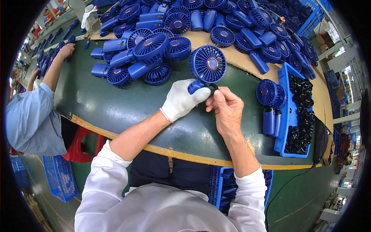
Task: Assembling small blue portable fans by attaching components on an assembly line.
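Note:
My left hand (179, 99), in a white glove, is closed round the handle of a blue handheld fan (208, 63). The fan's round slatted head points away from me, with an orange ring at its centre. My bare right hand (228, 110) pinches a small black part (213, 88) against the fan just below its head. The fingers hide much of that part, so its full shape does not show. Both hands are above the green tabletop (162, 123), close together.
Blue fans (150, 44) lie heaped across the far side, partly on cardboard (239, 58). At right, a blue tray (284, 112) holds many black parts (301, 104), with fans (266, 92) beside it. A co-worker's arm (54, 71) reaches over the table at left, near a red stool (79, 145).

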Tool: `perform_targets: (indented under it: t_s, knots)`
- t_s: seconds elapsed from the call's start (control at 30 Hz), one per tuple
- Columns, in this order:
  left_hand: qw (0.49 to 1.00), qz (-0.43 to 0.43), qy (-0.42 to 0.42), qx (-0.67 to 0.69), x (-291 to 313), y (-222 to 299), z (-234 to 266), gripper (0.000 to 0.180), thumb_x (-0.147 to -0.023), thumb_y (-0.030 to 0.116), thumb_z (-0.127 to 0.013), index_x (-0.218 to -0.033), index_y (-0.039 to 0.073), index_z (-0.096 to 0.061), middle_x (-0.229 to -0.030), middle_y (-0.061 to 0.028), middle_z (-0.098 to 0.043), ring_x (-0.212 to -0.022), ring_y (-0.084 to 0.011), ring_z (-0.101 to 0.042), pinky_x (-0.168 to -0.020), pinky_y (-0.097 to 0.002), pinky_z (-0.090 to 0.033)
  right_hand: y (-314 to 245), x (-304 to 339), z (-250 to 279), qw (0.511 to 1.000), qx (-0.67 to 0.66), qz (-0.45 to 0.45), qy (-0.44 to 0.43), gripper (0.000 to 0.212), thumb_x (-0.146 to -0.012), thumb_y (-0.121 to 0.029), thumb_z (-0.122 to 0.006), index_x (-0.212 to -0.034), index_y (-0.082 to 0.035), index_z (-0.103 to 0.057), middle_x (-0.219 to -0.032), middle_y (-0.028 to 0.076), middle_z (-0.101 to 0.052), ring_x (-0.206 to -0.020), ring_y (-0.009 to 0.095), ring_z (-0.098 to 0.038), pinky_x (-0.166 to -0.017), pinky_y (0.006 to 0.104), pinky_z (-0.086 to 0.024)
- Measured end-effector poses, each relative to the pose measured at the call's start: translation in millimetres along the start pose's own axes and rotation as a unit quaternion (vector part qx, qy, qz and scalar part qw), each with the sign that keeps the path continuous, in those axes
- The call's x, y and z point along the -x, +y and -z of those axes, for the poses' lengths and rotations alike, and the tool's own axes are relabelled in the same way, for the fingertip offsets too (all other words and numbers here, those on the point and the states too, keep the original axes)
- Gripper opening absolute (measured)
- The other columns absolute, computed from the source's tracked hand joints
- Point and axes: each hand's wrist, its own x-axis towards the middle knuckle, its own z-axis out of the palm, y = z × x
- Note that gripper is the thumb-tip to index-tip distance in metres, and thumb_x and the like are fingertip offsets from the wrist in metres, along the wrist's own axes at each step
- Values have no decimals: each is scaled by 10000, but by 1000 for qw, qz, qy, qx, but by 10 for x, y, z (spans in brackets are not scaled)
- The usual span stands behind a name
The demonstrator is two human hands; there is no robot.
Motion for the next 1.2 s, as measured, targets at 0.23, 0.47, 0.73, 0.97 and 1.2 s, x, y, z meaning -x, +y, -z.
perform_targets:
  t_s: [0.23,0.47,0.73,0.97,1.2]
  knots:
    - [994,-12,14,-106,-6,176,-14,419,-773,473,-686,-774,54,-690,-718,-117,-680,-694,-240,-680,-620,-338,-505,-6,-67,122,992,-59,-87,-66,152,-905,-87,-640,-917,64,-655,-916,111,-629,-696,162,-636,-578,275,-544]
    - [975,-29,-4,-219,58,300,137,429,-718,493,-716,-845,84,-693,-766,-130,-688,-735,-279,-685,-664,-373,-515,-25,-56,-3,989,-41,-132,-46,181,-915,-117,-615,-999,41,-589,-796,111,-640,-616,189,-634,-544,289,-534]
    - [949,-87,25,-303,139,303,60,555,-593,610,-698,-686,65,-653,-744,-156,-657,-711,-352,-661,-622,-426,-521,47,92,31,997,4,-74,-18,193,-951,-189,-598,-970,3,-608,-823,68,-654,-628,139,-621,-502,271,-516]
    - [952,-93,25,-290,109,240,83,612,-519,636,-720,-597,35,-636,-602,-176,-618,-600,-352,-649,-537,-433,-497,214,-8,252,991,130,-29,-32,232,-988,-276,-544,-917,-67,-615,-781,8,-644,-594,84,-578,-477,225,-426]
    - [954,-144,22,-261,12,162,63,509,-498,586,-718,-579,88,-654,-555,-140,-595,-544,-343,-603,-485,-419,-437,151,-42,318,984,176,-25,-1,242,-977,-245,-550,-937,-12,-603,-749,28,-572,-651,118,-511,-591,267,-410]
